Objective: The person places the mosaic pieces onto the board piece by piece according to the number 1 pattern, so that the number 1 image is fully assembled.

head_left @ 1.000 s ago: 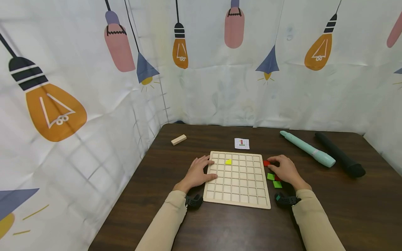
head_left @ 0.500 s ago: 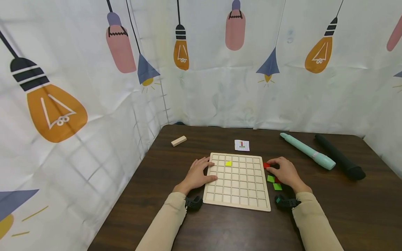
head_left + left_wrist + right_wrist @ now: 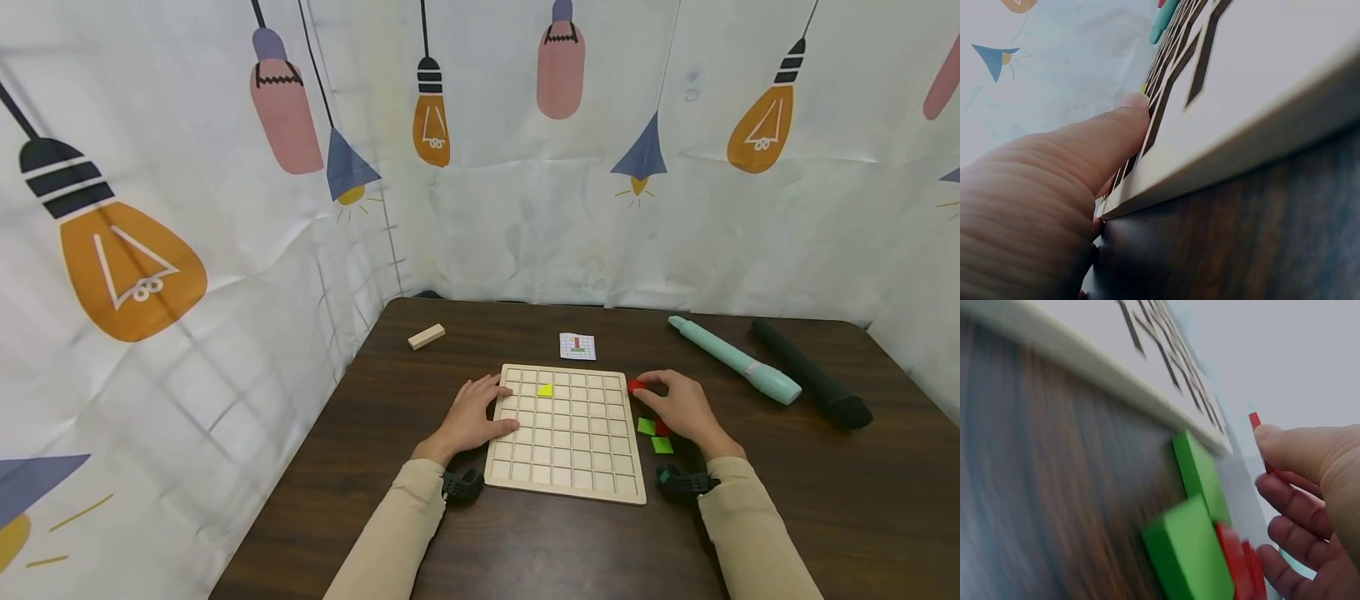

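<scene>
A pale wooden grid board [image 3: 570, 450] lies on the dark table, and a yellow tile [image 3: 545, 390] sits in one of its upper-left squares. My left hand [image 3: 468, 412] rests on the board's left edge. Its thumb [image 3: 1107, 134] lies extended over the top face in the left wrist view. Beyond the board's right edge, my right hand [image 3: 681, 406] pinches a red tile [image 3: 635, 386] between thumb and fingertips. That tile stands on edge in the right wrist view. Two green tiles [image 3: 1200, 481] and more red [image 3: 1235, 556] lie close under this hand, partly hidden by it.
A small card with a printed grid [image 3: 577, 346] lies behind the board. At the back left is a wooden block [image 3: 427, 337]. Two long objects, one mint-green [image 3: 735, 361] and one black [image 3: 813, 375], lie at the back right. A patterned curtain hangs behind the table.
My right hand has raised the pinched red tile slightly from its spot by the board's upper right corner. The left hand and the board have stayed put.
</scene>
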